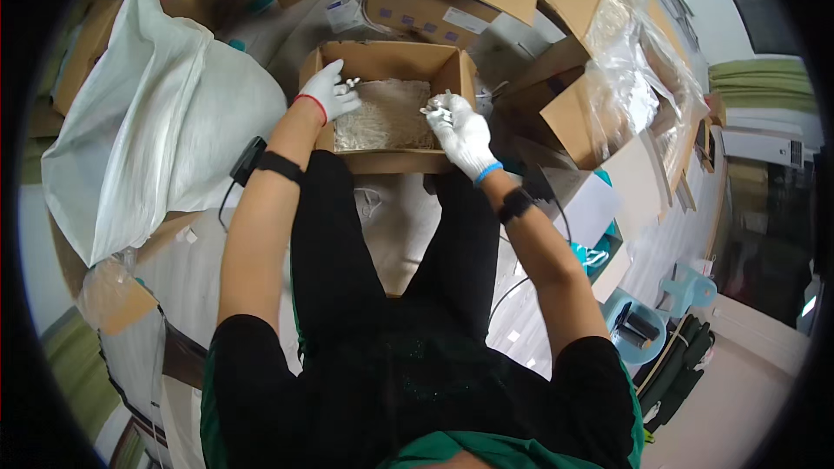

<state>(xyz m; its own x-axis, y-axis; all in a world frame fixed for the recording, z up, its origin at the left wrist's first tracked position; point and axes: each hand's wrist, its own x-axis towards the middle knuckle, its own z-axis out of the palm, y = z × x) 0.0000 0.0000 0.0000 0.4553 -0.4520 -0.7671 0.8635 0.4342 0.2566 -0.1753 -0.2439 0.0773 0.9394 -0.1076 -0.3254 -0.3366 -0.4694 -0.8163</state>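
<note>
Box [388, 161], 1 — open upward, long axis left-right; left hand [328, 94] half-curled, right hand [464, 133] bunched — cannot tell if pinching.

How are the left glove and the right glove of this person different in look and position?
The left glove has a red cuff edge, while the right glove has a blue one. The left glove is at the left side of the open cardboard box; the right glove is at its right side. Both gloves are white.
</note>
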